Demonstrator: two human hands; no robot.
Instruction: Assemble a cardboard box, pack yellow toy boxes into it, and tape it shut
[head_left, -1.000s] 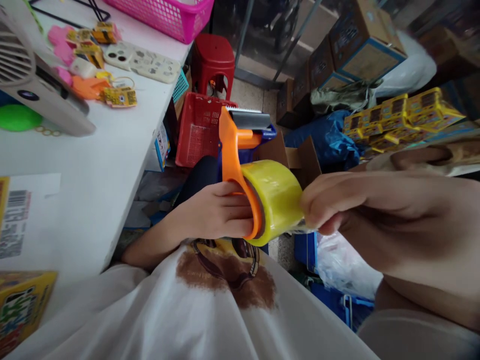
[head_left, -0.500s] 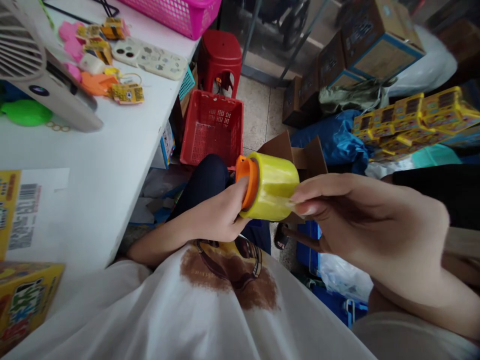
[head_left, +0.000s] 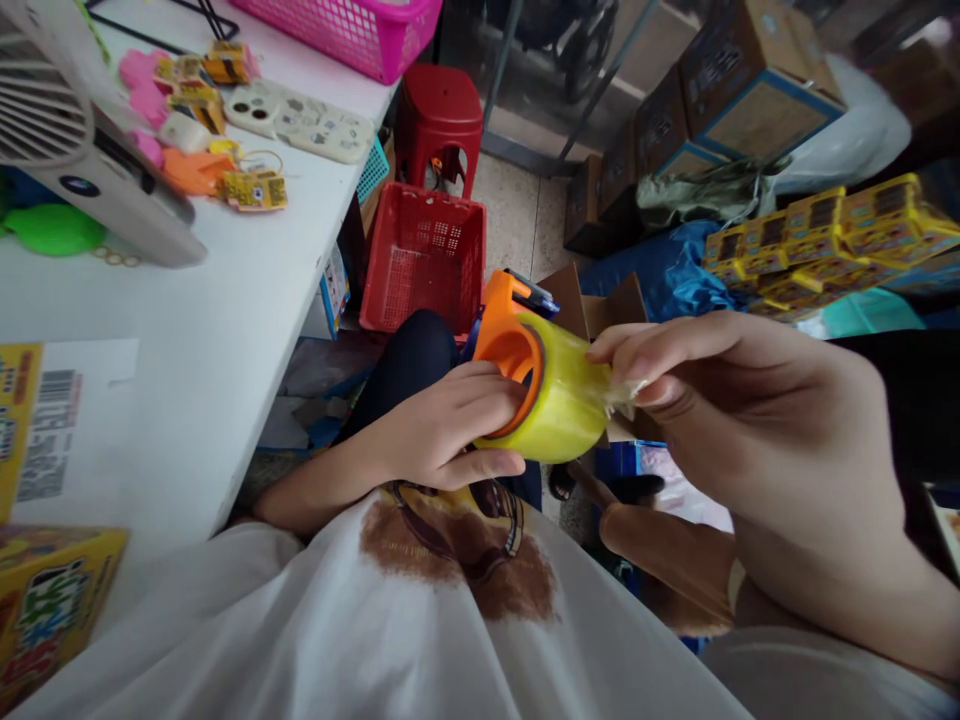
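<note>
Above my lap, my left hand (head_left: 457, 420) grips a tape dispenser with an orange frame (head_left: 500, 318) and a wide yellow tape roll (head_left: 574, 395). Its fingers reach into the ring of the roll, and the thumb lies below. On the roll's right side, my right hand (head_left: 757, 410) pinches a crumpled clear tape end (head_left: 624, 396) between thumb and fingers. The dispenser's dark cutting edge (head_left: 534, 295) points up and to the right.
A white table (head_left: 225, 290) on the left bears a fan (head_left: 112, 190), a phone case (head_left: 300, 118) and small toys. Beyond my knee are a red basket (head_left: 427, 262) and a red stool (head_left: 441, 105). Another person's arm (head_left: 667, 555) shows below my right hand.
The dispenser has turned, so its orange frame and cutting edge now show above the roll. My left fingers have shifted into the ring. The tape end looks more crumpled, and another person's arm has come into view.
</note>
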